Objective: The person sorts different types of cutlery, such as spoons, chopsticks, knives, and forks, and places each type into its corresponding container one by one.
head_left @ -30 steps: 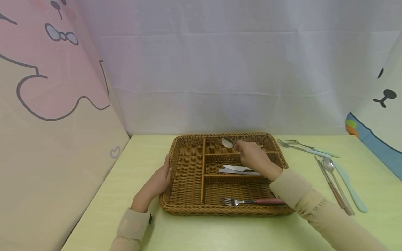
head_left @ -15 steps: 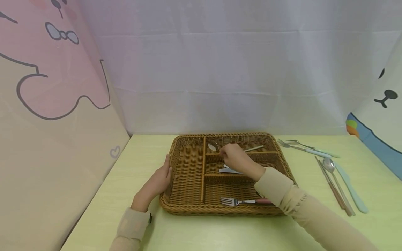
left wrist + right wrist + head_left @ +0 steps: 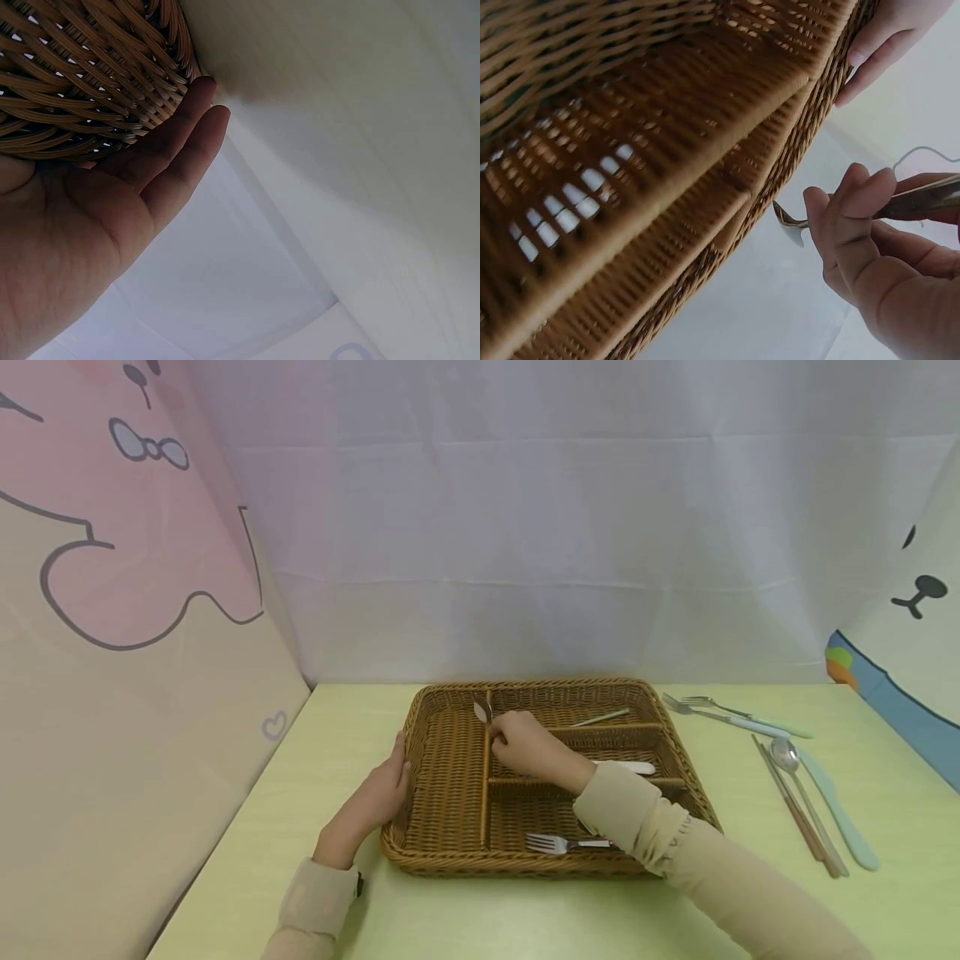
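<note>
A spoon is pinched in my right hand, its bowl over the upper end of the long divider in the brown wicker basket. In the right wrist view, the curled fingers of my right hand hold the metal handle of the spoon. Against the basket's left side rests my left hand; in the left wrist view two straight fingers of this hand lie along the outer weave. A pale knife lies in the middle compartment, partly hidden by my right arm.
In the basket, a fork lies in the front compartment and a pale green handle in the back one. Right of it on the table are two forks, chopsticks, another spoon and a green knife.
My right hand has moved left across the basket with the spoon, uncovering the pale green handle and covering part of the knives. My left hand has stayed on the basket's side.
</note>
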`<state>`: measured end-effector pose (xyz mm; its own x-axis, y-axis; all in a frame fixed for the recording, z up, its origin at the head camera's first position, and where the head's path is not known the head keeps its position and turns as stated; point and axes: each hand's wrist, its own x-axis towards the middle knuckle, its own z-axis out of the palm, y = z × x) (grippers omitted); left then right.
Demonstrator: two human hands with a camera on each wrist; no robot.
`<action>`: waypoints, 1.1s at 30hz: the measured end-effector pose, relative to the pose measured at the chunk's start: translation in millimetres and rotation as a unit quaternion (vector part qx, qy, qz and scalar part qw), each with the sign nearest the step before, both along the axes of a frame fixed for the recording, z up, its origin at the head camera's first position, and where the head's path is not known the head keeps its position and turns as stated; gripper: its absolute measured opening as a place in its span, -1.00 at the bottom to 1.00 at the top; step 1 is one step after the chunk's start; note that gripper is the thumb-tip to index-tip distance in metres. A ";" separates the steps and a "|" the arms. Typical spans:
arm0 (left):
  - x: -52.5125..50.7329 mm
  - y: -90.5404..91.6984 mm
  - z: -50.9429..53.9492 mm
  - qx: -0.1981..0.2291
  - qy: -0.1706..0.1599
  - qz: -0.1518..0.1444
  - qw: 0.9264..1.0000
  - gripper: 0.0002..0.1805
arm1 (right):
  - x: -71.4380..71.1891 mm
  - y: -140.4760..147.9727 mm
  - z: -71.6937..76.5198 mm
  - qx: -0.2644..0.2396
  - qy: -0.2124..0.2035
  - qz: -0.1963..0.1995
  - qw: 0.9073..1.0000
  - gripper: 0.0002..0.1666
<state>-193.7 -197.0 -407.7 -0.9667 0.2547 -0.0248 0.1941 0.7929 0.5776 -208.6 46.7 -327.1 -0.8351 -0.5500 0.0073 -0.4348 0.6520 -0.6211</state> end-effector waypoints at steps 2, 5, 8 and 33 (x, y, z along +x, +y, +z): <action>0.2 -0.6 -0.1 -0.001 -0.001 0.000 1.000 -0.38 | -0.9 -4.4 -2.0 0.003 -0.007 0.006 1.000 -0.71; 0.8 -1.0 -0.3 -0.001 -0.001 -0.001 1.000 -0.38 | -1.2 -10.4 -5.2 0.002 -0.017 0.014 1.000 -0.66; 1.3 -0.7 0.1 -0.003 0.000 0.000 1.000 -0.38 | -1.0 -15.8 -7.5 -0.001 -0.029 0.018 0.999 -0.66; 2.7 1.3 2.6 -0.009 0.012 -0.005 1.000 -0.38 | -6.7 -51.6 -32.6 0.034 -0.087 -0.011 0.996 -0.86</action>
